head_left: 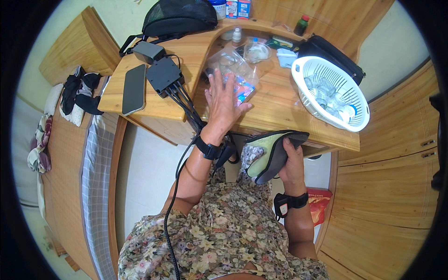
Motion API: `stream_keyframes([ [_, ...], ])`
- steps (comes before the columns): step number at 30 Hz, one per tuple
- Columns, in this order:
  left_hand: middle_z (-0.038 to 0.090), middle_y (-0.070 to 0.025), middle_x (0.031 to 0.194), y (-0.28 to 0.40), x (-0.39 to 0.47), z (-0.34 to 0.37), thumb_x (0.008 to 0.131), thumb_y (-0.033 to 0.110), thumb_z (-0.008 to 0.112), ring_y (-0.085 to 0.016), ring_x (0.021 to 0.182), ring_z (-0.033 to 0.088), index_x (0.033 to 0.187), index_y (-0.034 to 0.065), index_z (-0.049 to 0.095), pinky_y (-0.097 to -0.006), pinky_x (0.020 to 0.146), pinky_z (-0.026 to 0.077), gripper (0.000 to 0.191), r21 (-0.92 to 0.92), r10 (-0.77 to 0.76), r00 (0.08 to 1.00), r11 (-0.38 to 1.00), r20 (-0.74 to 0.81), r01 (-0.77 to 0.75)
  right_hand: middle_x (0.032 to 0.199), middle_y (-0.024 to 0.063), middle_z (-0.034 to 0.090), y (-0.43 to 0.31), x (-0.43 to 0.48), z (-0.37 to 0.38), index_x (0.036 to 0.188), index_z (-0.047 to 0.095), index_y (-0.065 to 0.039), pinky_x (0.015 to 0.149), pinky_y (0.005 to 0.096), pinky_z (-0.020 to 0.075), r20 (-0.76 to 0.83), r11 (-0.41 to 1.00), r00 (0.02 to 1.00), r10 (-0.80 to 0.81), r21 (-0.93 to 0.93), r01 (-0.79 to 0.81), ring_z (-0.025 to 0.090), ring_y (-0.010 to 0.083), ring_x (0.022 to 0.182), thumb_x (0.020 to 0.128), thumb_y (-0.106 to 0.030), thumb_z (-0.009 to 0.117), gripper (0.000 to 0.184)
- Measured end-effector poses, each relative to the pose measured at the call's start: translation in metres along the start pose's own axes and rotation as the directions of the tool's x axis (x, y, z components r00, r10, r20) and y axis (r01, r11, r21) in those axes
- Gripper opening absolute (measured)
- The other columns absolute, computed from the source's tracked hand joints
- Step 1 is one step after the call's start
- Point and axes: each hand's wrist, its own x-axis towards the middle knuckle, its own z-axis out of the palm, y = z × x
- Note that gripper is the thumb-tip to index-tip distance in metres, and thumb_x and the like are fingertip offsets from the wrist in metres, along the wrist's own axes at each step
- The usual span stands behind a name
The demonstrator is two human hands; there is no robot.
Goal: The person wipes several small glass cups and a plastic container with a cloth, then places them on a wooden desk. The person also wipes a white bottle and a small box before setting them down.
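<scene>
My left hand (225, 105) is spread over a clear plastic bag (253, 68) and a colourful printed packet (245, 89) on the wooden desk. Its fingers are apart and hold nothing; whether the palm presses on the packet cannot be told. In front of the desk's edge, my right hand (294, 168) grips a folded grey and light-green cloth (271, 154) with black edging, thumb on the grey side. A white plastic basket (364, 120) holding several clear glasses (322, 91) stands to the right of the bag.
A black cable hub (163, 75), a grey box (148, 52) and a smartphone (134, 89) lie on the desk's left. Cables run from the hub past my left arm. Behind are a black mesh bag (178, 19), a small bottle (236, 36), a plastic bowl (257, 52) and a black case (332, 57).
</scene>
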Motion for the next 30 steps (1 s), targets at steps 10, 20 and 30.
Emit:
stream_keyframes([
  [10, 0.023, -0.0281, 0.162, -0.011, 0.026, 0.017, 0.066, 0.031, 0.094, -0.053, 0.150, 0.018, 0.154, 0.0086, 0.037, -0.0774, 0.108, 0.027, 0.107, -0.004, 0.015, 0.998, 1.000, -0.059, -0.015, 0.119, 0.0062, 0.070, -0.005, -0.003, 0.003, 0.125, 0.064, -0.006, 0.093, 0.0350, 0.0568, 0.000, 0.998, 1.000, 0.010, 0.060, -0.010, 0.069, 0.0191, 0.107, 0.101, -0.010, 0.063, 0.024],
  [20, 0.016, -0.0270, 0.167, -0.002, 0.030, 0.014, 0.066, 0.043, 0.094, -0.050, 0.154, 0.013, 0.158, 0.0125, 0.035, -0.0777, 0.111, 0.020, 0.114, -0.001, -0.056, 0.997, 0.998, -0.049, 0.056, 0.129, 0.0060, 0.067, -0.011, -0.012, -0.017, 0.132, 0.060, -0.007, 0.106, 0.0427, 0.0499, 0.050, 0.984, 0.994, -0.092, 0.155, 0.084, 0.063, 0.0238, 0.120, 0.101, -0.026, 0.064, 0.037],
  [30, 0.051, -0.0264, 0.145, 0.073, 0.009, -0.002, 0.084, 0.022, 0.082, -0.045, 0.137, 0.047, 0.137, 0.0006, 0.055, -0.0523, 0.111, 0.041, 0.064, -0.180, 0.269, 0.941, 0.935, -0.206, -0.306, 0.112, 0.0010, 0.061, -0.028, -0.030, -0.056, 0.123, 0.056, -0.018, 0.092, 0.0362, 0.0521, -0.166, 0.756, 0.960, -0.223, 0.592, 0.278, 0.060, 0.0165, 0.105, 0.109, -0.041, 0.045, 0.029],
])
